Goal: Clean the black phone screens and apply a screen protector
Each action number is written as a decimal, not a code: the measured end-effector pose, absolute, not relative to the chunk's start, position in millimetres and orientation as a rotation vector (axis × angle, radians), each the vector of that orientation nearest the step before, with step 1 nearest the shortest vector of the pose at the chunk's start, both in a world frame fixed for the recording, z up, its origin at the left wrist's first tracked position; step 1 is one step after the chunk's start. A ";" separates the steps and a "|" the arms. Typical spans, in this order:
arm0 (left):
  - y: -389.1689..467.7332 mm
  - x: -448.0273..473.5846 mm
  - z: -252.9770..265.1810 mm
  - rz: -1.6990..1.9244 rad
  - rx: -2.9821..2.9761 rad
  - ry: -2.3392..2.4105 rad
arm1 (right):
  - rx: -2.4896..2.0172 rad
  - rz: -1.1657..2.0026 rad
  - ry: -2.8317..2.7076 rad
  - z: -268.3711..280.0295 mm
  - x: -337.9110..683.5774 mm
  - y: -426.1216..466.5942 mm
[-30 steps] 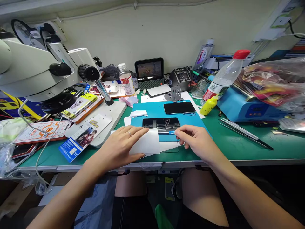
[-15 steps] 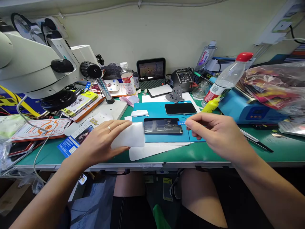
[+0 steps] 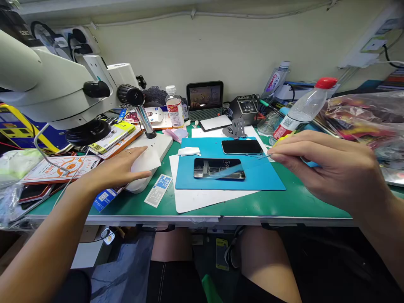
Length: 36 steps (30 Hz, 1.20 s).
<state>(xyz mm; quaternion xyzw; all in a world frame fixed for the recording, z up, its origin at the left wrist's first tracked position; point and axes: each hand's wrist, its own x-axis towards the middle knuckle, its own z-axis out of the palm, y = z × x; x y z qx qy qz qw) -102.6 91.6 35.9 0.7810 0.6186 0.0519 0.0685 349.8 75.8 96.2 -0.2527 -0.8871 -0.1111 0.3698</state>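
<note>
Between the thumb and fingertips of my right hand (image 3: 325, 164) is the end of a thin clear film (image 3: 229, 170). It stretches leftward, tilted, over a dark phone (image 3: 202, 168) lit with a clock, on a blue mat (image 3: 261, 179). Whether film and phone touch is hard to tell. My left hand (image 3: 123, 168) lies at the microscope's white base, thumb and fingers apart, over a white paper sheet (image 3: 148, 163). A grey and blue card (image 3: 158, 191) is beside it. Behind the first phone lies a second, black-screened phone (image 3: 242, 147).
A microscope (image 3: 63, 88) overhangs the left side, near stacked boxes (image 3: 113, 136). A red-capped bottle (image 3: 301, 111) leans at the right. A folded white wipe (image 3: 188, 151) rests on the mat. Farther back are a small screen (image 3: 205, 97) and a black device (image 3: 243, 108).
My left hand has moved left with the white sheet, uncovering the grey and blue card. My right hand has moved right, and the clear film now slants over the phone.
</note>
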 end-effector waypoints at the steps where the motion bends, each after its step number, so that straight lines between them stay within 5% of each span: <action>1: 88.0 -94.5 38.4 0.229 2.364 1.832 | -0.619 -0.294 -2.284 96.2 350.5 74.7; 6: 47.7 -9.7 53.7 0.706 2.179 1.203 | -0.489 -0.224 -2.338 93.4 343.5 63.9; 16: 22.3 89.6 25.4 0.676 1.452 0.546 | -0.448 0.151 -2.381 90.2 329.4 45.2; 36: 2.6 108.2 10.6 0.845 1.146 0.574 | -0.355 -0.136 -2.269 60.0 328.9 25.1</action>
